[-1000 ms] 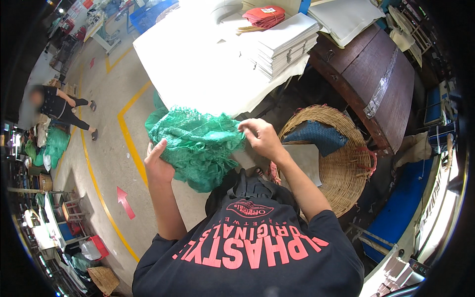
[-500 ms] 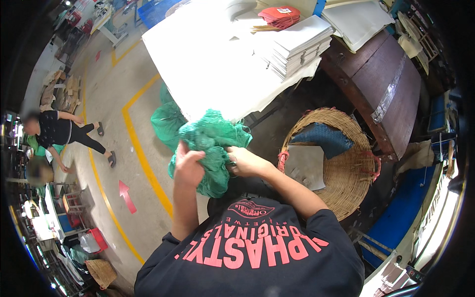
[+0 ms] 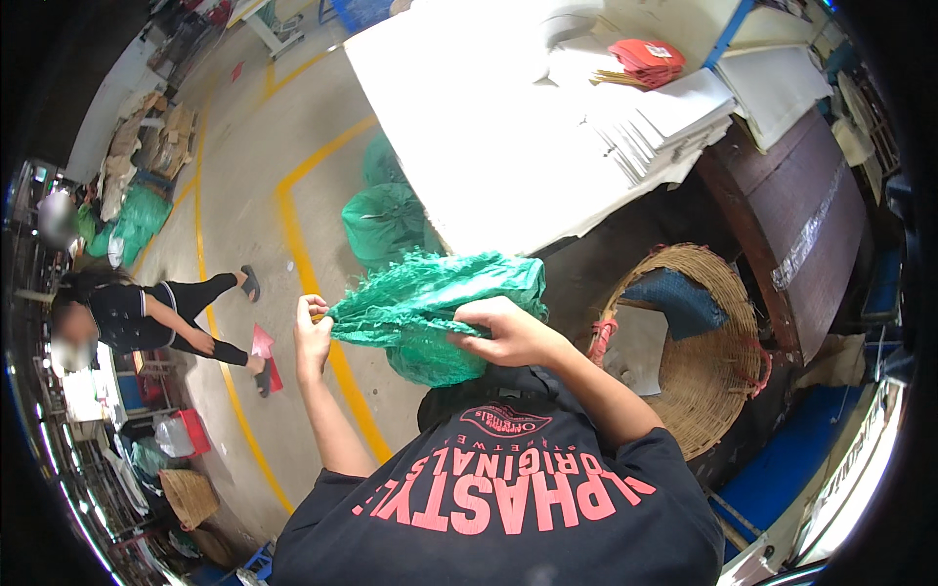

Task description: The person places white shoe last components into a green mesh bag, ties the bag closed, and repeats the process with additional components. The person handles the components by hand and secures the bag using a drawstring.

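Observation:
A green woven sack (image 3: 469, 278) with a frayed mouth is stretched sideways in front of my body. My left hand (image 3: 314, 337) pinches the left corner of the frayed edge between thumb and fingers. On the other side my right hand (image 3: 510, 332) grips the near edge of the mouth, its thumb pointing left. Below the stretched edge a rounded green bulk (image 3: 435, 363) hangs close to my shirt; what it holds is hidden. Beyond the sack, a full, tied green sack (image 3: 383, 220) rests on the floor beside the table.
A white-topped table (image 3: 469, 146) stands ahead, bearing a paper stack (image 3: 664, 122) and a red bundle (image 3: 647, 61). To my right are a wicker basket (image 3: 718, 381) holding blue cloth and a brown wooden panel (image 3: 801, 215). A person in black (image 3: 166, 317) walks at left.
My hands have spread apart, drawing the bunched sack's mouth out wide. The left hand moved left. The head view has shifted, and the person at left has taken a step closer.

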Action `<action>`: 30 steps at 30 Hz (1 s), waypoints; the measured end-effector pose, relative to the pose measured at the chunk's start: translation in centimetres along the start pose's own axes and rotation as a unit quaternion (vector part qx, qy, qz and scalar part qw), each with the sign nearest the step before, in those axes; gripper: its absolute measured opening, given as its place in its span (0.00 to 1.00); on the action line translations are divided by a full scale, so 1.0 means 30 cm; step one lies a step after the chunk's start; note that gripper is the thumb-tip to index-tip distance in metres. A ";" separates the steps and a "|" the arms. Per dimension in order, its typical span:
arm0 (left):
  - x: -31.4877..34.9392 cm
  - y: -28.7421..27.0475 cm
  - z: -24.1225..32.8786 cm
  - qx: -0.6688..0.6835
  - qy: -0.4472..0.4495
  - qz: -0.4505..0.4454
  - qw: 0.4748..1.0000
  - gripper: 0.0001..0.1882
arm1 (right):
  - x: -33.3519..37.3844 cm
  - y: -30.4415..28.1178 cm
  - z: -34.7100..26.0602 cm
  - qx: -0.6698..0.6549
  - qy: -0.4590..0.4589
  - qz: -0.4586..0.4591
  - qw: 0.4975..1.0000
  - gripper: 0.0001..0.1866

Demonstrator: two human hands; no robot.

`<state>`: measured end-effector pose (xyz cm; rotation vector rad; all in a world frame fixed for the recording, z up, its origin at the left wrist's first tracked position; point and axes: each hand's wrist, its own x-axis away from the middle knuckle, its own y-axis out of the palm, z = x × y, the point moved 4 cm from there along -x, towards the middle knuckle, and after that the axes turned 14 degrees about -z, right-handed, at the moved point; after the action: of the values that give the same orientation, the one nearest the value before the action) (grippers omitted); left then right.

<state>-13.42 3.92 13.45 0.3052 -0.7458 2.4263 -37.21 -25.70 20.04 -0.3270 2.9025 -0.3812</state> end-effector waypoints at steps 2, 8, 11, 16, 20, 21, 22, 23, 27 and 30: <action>-0.008 -0.075 -0.072 0.031 -0.014 -0.048 0.998 0.15 | -0.075 0.034 -0.017 -0.003 0.015 -0.061 0.998 0.17; 0.071 -0.211 -0.206 -0.016 -0.071 -0.221 0.973 0.39 | -0.288 0.126 -0.027 -0.059 0.031 -0.162 0.985 0.21; 0.123 -0.274 -0.220 0.107 -0.030 -0.223 0.969 0.37 | -0.363 0.163 0.071 -0.031 0.157 -0.251 0.955 0.29; 0.264 -0.378 -0.192 0.356 0.196 -0.148 0.902 0.27 | -0.456 0.258 0.315 0.314 0.245 -0.460 0.794 0.34; 0.312 -0.407 -0.247 0.143 0.112 -0.076 0.980 0.25 | -0.517 0.251 0.466 0.326 0.346 -0.437 0.764 0.33; 0.307 -0.402 -0.263 0.032 0.088 -0.071 0.993 0.27 | -0.549 0.243 0.490 0.347 0.356 -0.427 0.755 0.33; 0.307 -0.395 -0.295 0.007 0.018 -0.060 0.998 0.29 | -0.577 0.235 0.505 0.367 0.365 -0.415 0.748 0.34; 0.302 -0.386 -0.322 -0.022 -0.041 -0.042 0.998 0.30 | -0.608 0.211 0.503 0.382 0.366 -0.336 0.779 0.37; 0.286 -0.394 -0.357 -0.120 -0.190 0.066 0.972 0.36 | -0.711 0.099 0.411 0.361 0.247 -0.135 0.889 0.41; 0.296 -0.416 -0.296 -0.131 -0.181 0.150 0.963 0.36 | -0.763 0.021 0.309 0.341 0.182 -0.057 0.921 0.41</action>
<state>-13.68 21.55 14.99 0.5745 -1.3471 2.5374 -13.39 -21.70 14.83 -0.3282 2.8388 -1.5621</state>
